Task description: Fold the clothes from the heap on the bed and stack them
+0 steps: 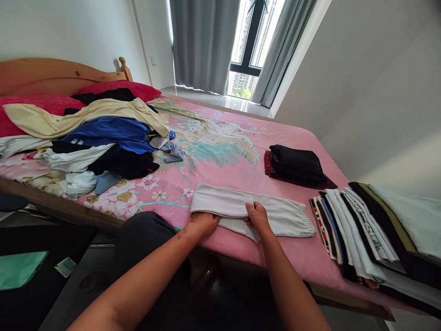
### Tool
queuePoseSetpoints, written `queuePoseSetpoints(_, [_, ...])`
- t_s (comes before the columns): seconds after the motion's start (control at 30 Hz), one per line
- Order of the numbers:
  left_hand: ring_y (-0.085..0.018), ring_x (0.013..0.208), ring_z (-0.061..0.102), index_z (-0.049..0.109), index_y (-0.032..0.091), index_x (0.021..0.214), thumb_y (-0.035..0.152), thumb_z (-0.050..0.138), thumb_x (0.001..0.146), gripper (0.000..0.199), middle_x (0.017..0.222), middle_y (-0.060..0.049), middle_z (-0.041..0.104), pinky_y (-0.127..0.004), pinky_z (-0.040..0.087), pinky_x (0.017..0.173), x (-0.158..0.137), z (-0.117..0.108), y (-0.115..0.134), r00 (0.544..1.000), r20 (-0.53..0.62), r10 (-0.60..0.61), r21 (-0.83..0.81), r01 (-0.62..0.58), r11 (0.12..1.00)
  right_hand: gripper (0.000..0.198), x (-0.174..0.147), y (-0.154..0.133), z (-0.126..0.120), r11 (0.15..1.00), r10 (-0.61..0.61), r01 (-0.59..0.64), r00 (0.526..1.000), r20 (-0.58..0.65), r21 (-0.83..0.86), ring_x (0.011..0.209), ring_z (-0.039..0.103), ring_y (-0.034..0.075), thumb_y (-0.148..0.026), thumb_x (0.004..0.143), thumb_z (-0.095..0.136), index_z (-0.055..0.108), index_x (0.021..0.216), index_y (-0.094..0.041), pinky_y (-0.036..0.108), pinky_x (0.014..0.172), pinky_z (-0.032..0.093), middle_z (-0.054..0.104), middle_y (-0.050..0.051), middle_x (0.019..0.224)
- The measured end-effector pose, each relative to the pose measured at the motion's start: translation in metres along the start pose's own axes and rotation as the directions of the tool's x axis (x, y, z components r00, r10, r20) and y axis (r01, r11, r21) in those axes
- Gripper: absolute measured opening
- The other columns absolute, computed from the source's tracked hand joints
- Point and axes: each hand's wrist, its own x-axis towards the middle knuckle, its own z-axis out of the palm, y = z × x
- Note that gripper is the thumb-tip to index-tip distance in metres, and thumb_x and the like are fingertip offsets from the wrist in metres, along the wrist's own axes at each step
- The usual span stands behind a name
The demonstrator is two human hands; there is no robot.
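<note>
A pair of light grey sweatpants lies folded lengthwise on the pink bed sheet, near the bed's front edge. Its gathered elastic end points right, and a folded-over layer sits at the left. My left hand reaches beneath the front edge of that layer, its fingers mostly hidden by the fabric. Farther right, my right hand pinches the front edge of the layer, thumb on top and fingers curled under. A lower corner of the grey fabric shows between my two hands.
A loose heap of clothes spreads over the left of the bed. Folded black clothes lie behind and right of the sweatpants. At the right edge, folded garments stand in a row. Below left, a green pouch rests on a dark surface.
</note>
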Motion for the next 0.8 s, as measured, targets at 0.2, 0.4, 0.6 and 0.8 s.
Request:
queuePoseSetpoints(0.2, [-0.022,0.078,0.064,0.068,0.021,0.075,0.039,0.039,0.090,0.037,0.077,-0.008,0.069,-0.033,0.047,0.076,-0.008,-0.039,0.015,0.957,0.149,0.249,0.055,-0.260,0.964,0.029,-0.002,-0.002,-0.001,0.999,-0.009,0.008,1.000,-0.003,-0.036,0.042,0.055,0.013,-0.047,0.079,0.051,0.051,0.085,-0.019,0.021,0.033,0.041,0.056,-0.002,0.061])
queuePoseSetpoints(0.4, [-0.020,0.129,0.043,0.055,0.024,0.125,0.023,0.041,0.088,0.040,0.136,-0.006,0.052,-0.039,0.028,0.110,0.055,-0.031,-0.018,0.968,0.139,0.209,0.075,-0.221,0.972,0.029,-0.008,-0.003,-0.001,0.996,-0.039,0.037,0.999,-0.024,-0.082,0.043,0.055,0.014,-0.048,0.080,0.050,0.051,0.086,-0.019,0.022,0.035,0.041,0.054,-0.003,0.058])
queuePoseSetpoints(0.6, [-0.029,0.143,0.009,0.029,0.017,0.144,0.053,0.038,0.087,0.068,0.154,-0.012,0.016,-0.058,0.002,0.111,0.066,-0.003,-0.055,0.985,0.170,-0.025,0.228,-0.015,0.974,0.031,-0.005,-0.002,0.001,0.983,-0.086,0.072,0.993,-0.079,-0.170,0.043,0.051,0.012,-0.049,0.081,0.049,0.056,0.087,-0.019,0.023,0.041,0.039,0.055,-0.002,0.060])
queuePoseSetpoints(0.8, [-0.028,0.142,0.012,0.029,0.015,0.144,0.054,0.037,0.087,0.070,0.153,-0.013,0.018,-0.060,0.000,0.110,0.065,-0.001,-0.056,0.989,0.149,0.004,0.322,-0.052,0.945,0.031,-0.013,0.012,-0.046,0.953,-0.204,0.119,0.931,-0.302,-0.279,0.065,0.053,0.016,-0.047,0.077,0.054,0.060,0.091,-0.020,0.027,0.065,0.042,0.057,0.000,0.067])
